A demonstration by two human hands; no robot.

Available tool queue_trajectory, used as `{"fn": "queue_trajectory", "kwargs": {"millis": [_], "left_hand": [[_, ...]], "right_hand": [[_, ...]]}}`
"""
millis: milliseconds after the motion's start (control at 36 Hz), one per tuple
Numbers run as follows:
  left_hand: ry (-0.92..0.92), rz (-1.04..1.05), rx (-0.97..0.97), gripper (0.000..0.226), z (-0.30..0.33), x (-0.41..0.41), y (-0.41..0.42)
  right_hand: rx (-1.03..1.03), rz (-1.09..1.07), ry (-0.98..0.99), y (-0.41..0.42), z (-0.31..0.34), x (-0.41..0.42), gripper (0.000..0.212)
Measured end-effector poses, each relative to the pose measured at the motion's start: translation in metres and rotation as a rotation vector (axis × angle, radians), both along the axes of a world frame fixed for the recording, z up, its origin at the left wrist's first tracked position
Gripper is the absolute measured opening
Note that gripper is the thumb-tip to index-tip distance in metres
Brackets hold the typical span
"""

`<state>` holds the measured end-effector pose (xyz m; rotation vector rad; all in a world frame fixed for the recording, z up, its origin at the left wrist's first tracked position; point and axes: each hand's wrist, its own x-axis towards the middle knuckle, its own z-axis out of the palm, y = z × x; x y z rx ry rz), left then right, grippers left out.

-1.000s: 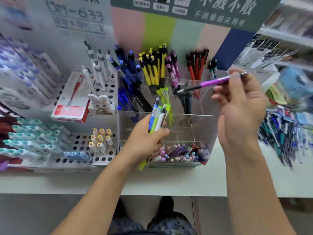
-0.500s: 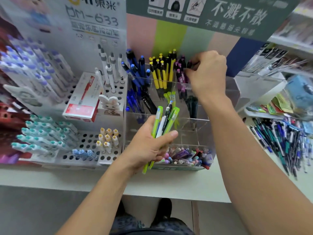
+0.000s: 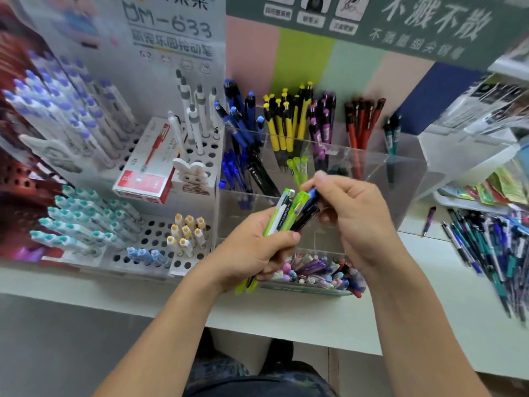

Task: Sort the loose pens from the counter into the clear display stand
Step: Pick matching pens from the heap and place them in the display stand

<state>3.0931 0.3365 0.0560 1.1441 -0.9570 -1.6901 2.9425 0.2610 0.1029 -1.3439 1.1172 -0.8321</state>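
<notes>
Left hand [image 3: 252,250] clenched round a bundle of pens [image 3: 289,213], mostly lime green with a white one and darker ones, held in front of the near side of the clear display stand [image 3: 406,179]. Right hand [image 3: 352,213] at the top of that bundle, fingers curled and pinching the upper end of a blue-and-black pen [image 3: 310,200]; hard to tell whether it is already free of the others.

Stand sorted by colour along the far row: blue pens [image 3: 243,116] at left, then yellow pens [image 3: 289,118], purple pens [image 3: 323,121], red pens [image 3: 360,121]. A few lime-green pens [image 3: 299,167] upright in a middle compartment. Big loose pile of pens [image 3: 492,247] still on the counter [image 3: 315,319] at right, so plenty left to sort.

Step in hand, by the look of it: drawing one pen out of the bundle. Best done by pulling straight along the barrel, with a slight easing of the left thumb so neighbours do not ride up with it. Then matching by colour, probably the blue group at far left, and dropping in tip down between standing pens, not across the compartment wall. Worth keeping the remaining bundle upright and squeezed again right after.
</notes>
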Motion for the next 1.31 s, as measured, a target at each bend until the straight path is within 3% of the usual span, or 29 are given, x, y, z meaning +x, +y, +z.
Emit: {"fn": "queue_trajectory", "kwargs": {"millis": [139, 222, 306, 389, 556, 694, 778, 861, 917, 1000, 1111, 1222, 1306], "left_hand": [[0.169, 0.111, 0.025, 0.009, 0.008, 0.003, -0.008], [0.284, 0.248, 0.019, 0.011, 0.012, 0.011, -0.013], [0.363, 0.295, 0.010, 0.010, 0.013, 0.021, -0.016], [0.443, 0.262, 0.013, 0.014, 0.012, 0.028, -0.015], [0.502, 0.255, 0.004, 0.012, 0.014, 0.031, -0.007], [0.267, 0.328, 0.012, 0.011, 0.012, 0.030, -0.007], [0.174, 0.366, -0.014, 0.016, 0.012, 0.028, -0.009], [0.124, 0.336, -0.069, 0.030, 0.011, 0.027, -0.011], [0.055, 0.285, -0.096, 0.028, 0.009, 0.025, -0.012], [-0.011, 0.165, -0.101, 0.025, 0.004, 0.016, -0.017], [0.091, 0.068, -0.052, 0.025, 0.004, 0.000, -0.021], [0.262, 0.172, 0.097, 0.018, 0.001, -0.007, -0.027], [0.306, 0.271, 0.137, 0.016, -0.003, -0.006, -0.030]], "right_hand": [[-0.203, -0.321, -0.329, -0.023, 0.023, -0.009, 0.028], [-0.424, -0.299, -0.376, -0.035, 0.047, -0.005, 0.023], [-0.687, -0.167, -0.196, -0.046, 0.064, 0.023, 0.016], [-0.965, -0.100, 0.194, -0.061, 0.063, 0.062, 0.016], [-0.941, 0.093, 0.553, -0.078, 0.059, 0.115, 0.013], [-0.987, 0.182, 0.807, -0.080, 0.052, 0.131, 0.019], [-1.044, 0.133, 0.678, -0.070, 0.045, 0.120, 0.023], [-1.073, -0.137, 0.414, -0.048, 0.042, 0.083, 0.019], [-0.852, -0.130, 0.362, -0.032, 0.032, 0.055, 0.019], [-0.415, 0.052, 0.346, -0.016, 0.006, 0.028, 0.011], [-0.130, 0.016, 0.101, -0.017, -0.002, 0.013, 0.004], [-0.192, -0.199, -0.212, -0.025, 0.012, -0.006, 0.009], [-0.465, -0.443, -0.329, -0.034, 0.024, -0.023, 0.010]]}}
